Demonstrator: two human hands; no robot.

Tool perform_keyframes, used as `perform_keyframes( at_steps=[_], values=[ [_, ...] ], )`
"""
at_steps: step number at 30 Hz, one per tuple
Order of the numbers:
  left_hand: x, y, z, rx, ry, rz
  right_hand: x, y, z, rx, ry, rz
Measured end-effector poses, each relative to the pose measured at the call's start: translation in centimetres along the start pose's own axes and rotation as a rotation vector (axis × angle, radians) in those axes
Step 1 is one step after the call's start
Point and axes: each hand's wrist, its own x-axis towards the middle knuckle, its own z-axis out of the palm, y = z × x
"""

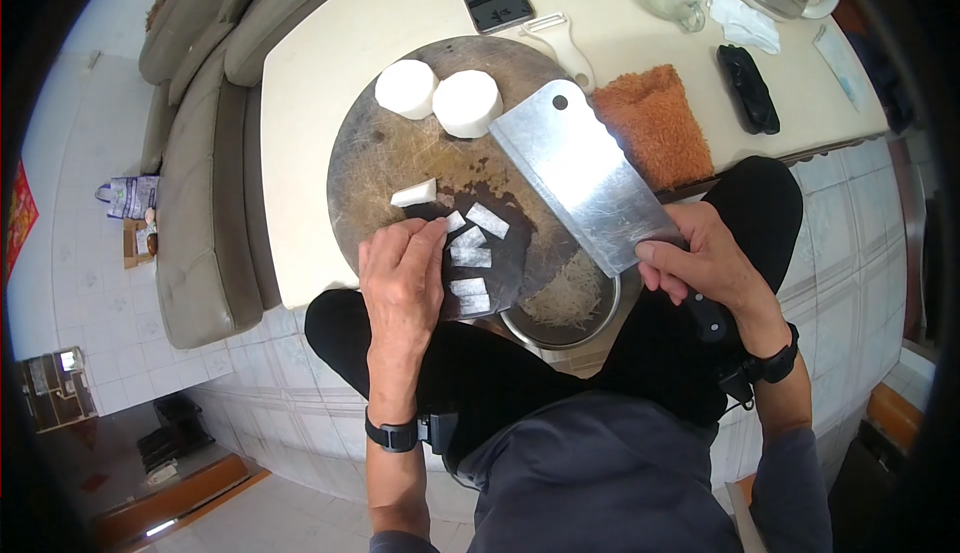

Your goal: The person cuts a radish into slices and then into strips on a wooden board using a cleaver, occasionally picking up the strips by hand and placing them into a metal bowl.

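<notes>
While the right hand (700,253) is clamped on the cleaver (590,173), whose blade slants over the right side of the round chopping board (375,168), the left hand (400,268) lies at the near left, fingertips beside small white pieces (470,256); whether they pinch one cannot be told. Two white rounds (467,104) occupy the far part; a metal bowl (541,344) containing pale shreds (568,298) sits near right.

Glossy metal cleaver (590,173), rough wooden board (400,158), fuzzy orange cloth (655,125)
</notes>
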Motion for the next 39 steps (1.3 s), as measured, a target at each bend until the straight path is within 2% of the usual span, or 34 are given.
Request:
perform_keyframes(
  at_steps=[3, 8, 13, 17, 19, 21, 24, 27, 34, 37, 39],
  values=[
    [0.2, 0.7, -0.4, -0.003, 0.029, 0.005, 0.0, 0.1, 0.0, 0.002, 0.001, -0.002],
    [0.9, 3.0, -0.8, -0.112, -0.075, 0.013, 0.0, 0.2, -0.1, -0.007, -0.006, -0.003],
    [1.3, 3.1, 0.1, -0.095, -0.095, 0.010, -0.2, 0.3, 0.1, 0.000, 0.006, 0.008],
    [1.2, 3.2, 0.4, -0.096, -0.067, 0.049, -1.6, -2.0, 1.4, -0.090, 0.050, 0.075],
    [1.1, 3.1, 0.5, -0.114, -0.064, 0.048, -2.4, -3.7, 2.2, -0.522, 0.089, -0.170],
    [0.9, 3.0, 0.9, -0.153, -0.034, 0.068, -3.1, -5.2, 3.0, -0.593, 0.079, -0.158],
    [0.8, 2.6, 1.0, -0.166, -0.011, 0.081, -3.4, -7.0, 4.1, -0.813, -0.066, -0.098],
    [0.5, 2.2, 1.4, -0.224, 0.012, 0.066, -3.5, -6.8, 5.0, -0.928, -0.059, -0.130],
    [0.4, 1.9, 1.5, -0.271, 0.045, 0.061, -3.5, -7.0, 6.9, -0.938, -0.068, -0.056],
    [0.4, 1.8, 1.4, -0.281, 0.051, 0.069, -3.8, -6.9, 7.7, -1.023, -0.043, -0.061],
    [0.4, 1.8, 1.4, -0.273, 0.059, 0.072, -4.0, -7.1, 8.3, -1.208, -0.070, -0.042]
  ],
)
